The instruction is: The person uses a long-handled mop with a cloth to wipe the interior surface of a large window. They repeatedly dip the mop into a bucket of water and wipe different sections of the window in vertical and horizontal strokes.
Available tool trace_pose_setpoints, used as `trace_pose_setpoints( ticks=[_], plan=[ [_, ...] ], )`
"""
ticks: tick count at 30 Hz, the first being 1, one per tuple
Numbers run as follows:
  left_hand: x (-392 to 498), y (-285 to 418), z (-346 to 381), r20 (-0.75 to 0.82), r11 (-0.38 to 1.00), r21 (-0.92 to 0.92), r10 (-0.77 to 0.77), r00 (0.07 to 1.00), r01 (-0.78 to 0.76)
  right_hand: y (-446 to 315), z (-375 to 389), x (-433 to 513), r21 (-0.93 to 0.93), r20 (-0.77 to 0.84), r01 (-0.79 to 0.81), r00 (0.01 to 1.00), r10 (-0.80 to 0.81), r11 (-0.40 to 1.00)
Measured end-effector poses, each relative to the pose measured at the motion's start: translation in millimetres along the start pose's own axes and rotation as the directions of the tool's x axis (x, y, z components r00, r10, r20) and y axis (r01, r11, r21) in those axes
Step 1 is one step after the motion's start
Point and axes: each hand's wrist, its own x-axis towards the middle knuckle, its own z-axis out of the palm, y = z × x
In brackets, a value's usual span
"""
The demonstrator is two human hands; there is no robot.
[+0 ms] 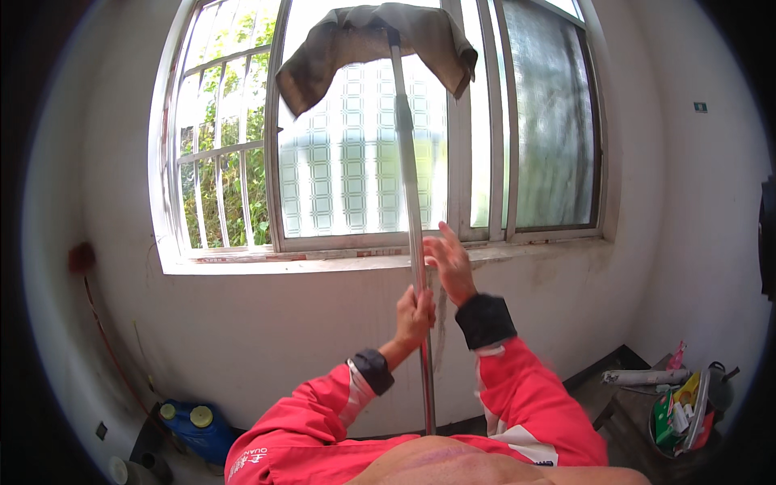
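Observation:
A long metal pole (408, 163) stands nearly upright in front of me. My left hand (414, 316) is wrapped around its lower part. Higher up, my right hand (448, 262) is beside the pole with its fingers spread; whether a fingertip touches the metal cannot be told. Draped over the pole's head is a dark, soiled cloth (373, 36), both ends hanging down. It hangs in front of the upper part of a patterned glass pane (364, 157) in a sliding window. The pole's lower end is hidden by my body.
Below the window runs a white sill (291, 265). At lower left are a blue plastic jerrycan (203, 433) and a long-handled brush (82, 259) against the wall. At lower right, a bucket of assorted items (682, 418) stands near a white roll (646, 377) and a pink bottle (676, 356).

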Motion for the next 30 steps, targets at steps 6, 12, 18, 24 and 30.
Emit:
trace_pose_setpoints(
  ticks=[6, 12, 18, 24, 30],
  plan=[
    [97.2, 39.0, 13.1, -0.016, 0.993, 0.015, 0.113, 0.993, -0.113, 105.3, -48.6, -202.4, 0.071, 0.276, -0.29, 0.925, 0.261, 0.954],
    [146.3, 74.4, 32.9, -0.015, 0.994, 0.027, 0.106, 0.994, -0.106, 123.4, -69.8, -320.7, -0.41, 0.024, -0.488, 0.838, 0.544, 0.77],
    [190.2, 96.2, 51.4, -0.01, 0.992, -0.036, 0.119, 0.993, -0.119, 125.1, -95.1, -378.6, -0.396, -0.118, -0.611, 0.774, 0.622, 0.685],
    [217.5, 113.4, 70.8, -0.012, 0.994, -0.025, 0.106, 0.994, -0.107, 166.7, -131.3, -404.0, -0.059, -0.117, -0.76, 0.649, 0.752, 0.647],
    [248.4, 135.6, 70.4, -0.003, 0.99, 0.054, 0.134, 0.991, -0.134, 119.1, -108.2, -364.9, -0.306, -0.195, -0.544, 0.839, 0.508, 0.781]
  ],
)
